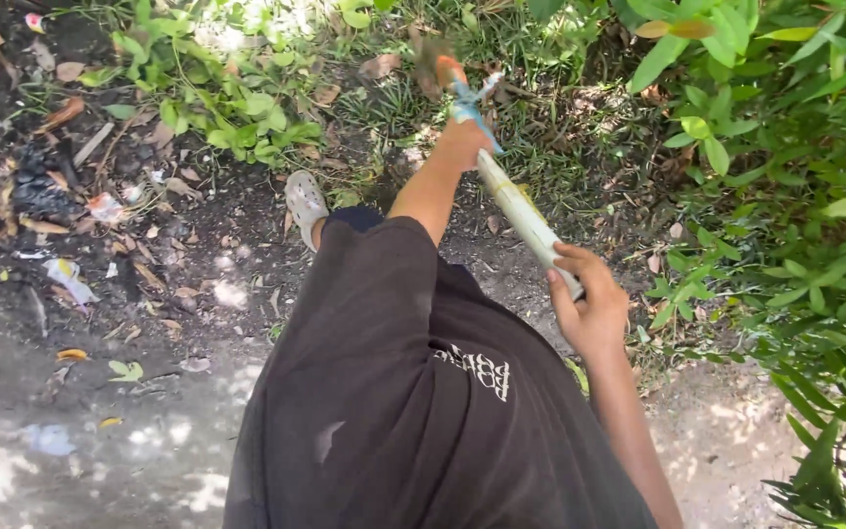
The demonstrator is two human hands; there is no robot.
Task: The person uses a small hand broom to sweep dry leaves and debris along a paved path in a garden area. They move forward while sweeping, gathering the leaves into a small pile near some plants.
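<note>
We see a long pale wooden tool handle (pixel 526 217) running from near right to far left. Our right hand (pixel 589 304) clamps its near end; our left hand (pixel 462 145) grips farther along, nearer the blurred, perhaps blue-bound head over grass (pixel 540 127).

ground: bare dark soil (pixel 217 284) strewn with dry brown leaves (pixel 63 113) | 9 o'clock: crumpled white paper scrap (pixel 69 279) | 10 o'clock: black charred lump (pixel 39 186) | 11 o'clock: low green weeds (pixel 237 108) | 3 o'clock: broad-leaved green shrub (pixel 795 157) | centre: pale perforated clog (pixel 305 201), dark baggy shirt (pixel 394 392)
</note>
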